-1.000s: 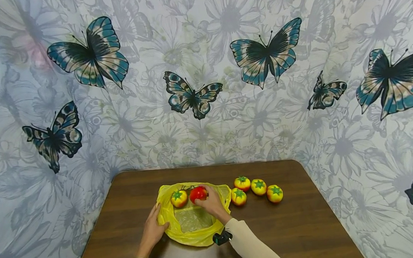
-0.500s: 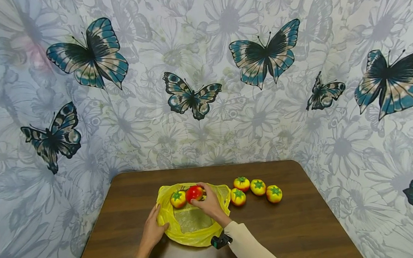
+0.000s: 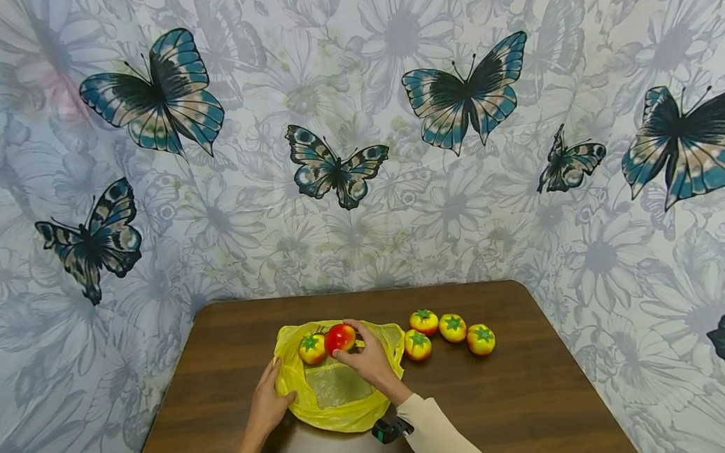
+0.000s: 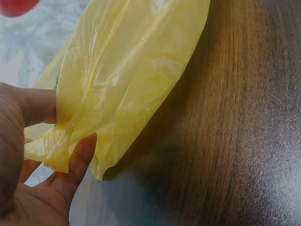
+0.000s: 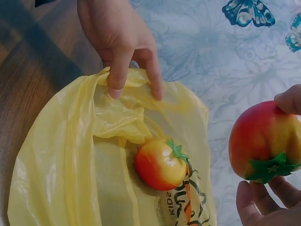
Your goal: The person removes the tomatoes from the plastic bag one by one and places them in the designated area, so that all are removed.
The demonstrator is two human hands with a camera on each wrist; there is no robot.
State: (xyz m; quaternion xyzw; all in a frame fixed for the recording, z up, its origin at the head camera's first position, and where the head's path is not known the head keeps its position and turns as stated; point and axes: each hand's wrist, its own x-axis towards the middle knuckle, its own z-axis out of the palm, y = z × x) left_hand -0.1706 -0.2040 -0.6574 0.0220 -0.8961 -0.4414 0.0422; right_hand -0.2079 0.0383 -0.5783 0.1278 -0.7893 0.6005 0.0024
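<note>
Since the earlier frame, the right hand (image 3: 374,360) and its held tomato (image 3: 339,338) have been shifting leftward above the yellow bag (image 3: 341,420). The bag is lying on a wood-grain table (image 3: 507,406), butterfly wallpaper (image 3: 452,241) rising behind. The held tomato is showing glossy red, yellow patches and a green calyx; the right hand is pinching it. The left hand (image 3: 269,401) is pinching the bag's left rim.

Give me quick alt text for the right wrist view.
The right hand holds a round green-topped red-and-yellow tomato at the picture's right edge. The left hand grips the rim of a yellow plastic bag with a second red-and-yellow tomato inside.
</note>
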